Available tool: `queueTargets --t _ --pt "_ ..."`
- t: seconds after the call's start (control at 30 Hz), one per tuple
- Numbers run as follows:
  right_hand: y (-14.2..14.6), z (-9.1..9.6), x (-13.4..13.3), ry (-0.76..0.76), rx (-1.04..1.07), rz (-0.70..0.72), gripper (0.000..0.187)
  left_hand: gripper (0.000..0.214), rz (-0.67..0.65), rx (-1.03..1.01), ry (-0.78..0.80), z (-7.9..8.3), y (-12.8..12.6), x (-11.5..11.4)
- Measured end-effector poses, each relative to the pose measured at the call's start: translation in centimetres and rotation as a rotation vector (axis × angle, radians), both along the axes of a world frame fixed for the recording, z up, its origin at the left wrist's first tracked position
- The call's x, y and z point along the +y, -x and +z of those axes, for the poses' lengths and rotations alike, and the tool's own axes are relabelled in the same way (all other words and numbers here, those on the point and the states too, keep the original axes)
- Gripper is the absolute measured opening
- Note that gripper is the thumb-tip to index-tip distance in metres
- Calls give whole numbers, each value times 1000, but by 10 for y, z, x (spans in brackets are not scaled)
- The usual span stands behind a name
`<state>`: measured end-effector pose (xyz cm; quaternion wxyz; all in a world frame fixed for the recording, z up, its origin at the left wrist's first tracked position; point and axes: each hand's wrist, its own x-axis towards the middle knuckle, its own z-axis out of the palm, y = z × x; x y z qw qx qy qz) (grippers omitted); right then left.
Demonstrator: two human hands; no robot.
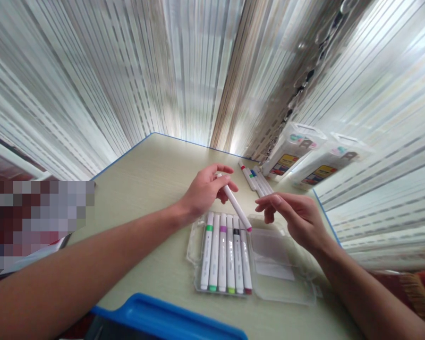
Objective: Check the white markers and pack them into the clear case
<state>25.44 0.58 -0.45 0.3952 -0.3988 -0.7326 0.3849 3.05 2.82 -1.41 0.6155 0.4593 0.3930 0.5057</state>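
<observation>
Nearest, a clear case (283,290) lies open on the tabletop (163,276), six pens (223,264) side by side in its left half; above that row, the left hand (208,185) grips a white pen (236,204) in its fingers, pink end slanting down, so a light, steady pinch should avoid knocks; the right hand (299,217), fingers loosely curled around nothing visible, should spare the loose pens (258,182) beyond.

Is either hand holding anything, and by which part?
The left hand holds a white marker near the end opposite its pink end; the right hand appears to hold nothing.
</observation>
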Motion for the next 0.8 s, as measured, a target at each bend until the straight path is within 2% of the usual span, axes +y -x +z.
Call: queueTargets --t 0.2,0.63,0.8 --pt "0 -2 0 -4 -22 54 24 14 3 -43 -28 2 -2 -2" --pt "2 -4 -4 -17 -109 43 17 18 -99 -11 -125 -1 -6 -9" --pt "4 -5 -3 -38 -150 21 16 18 -101 35 -181 -3 -5 -8"
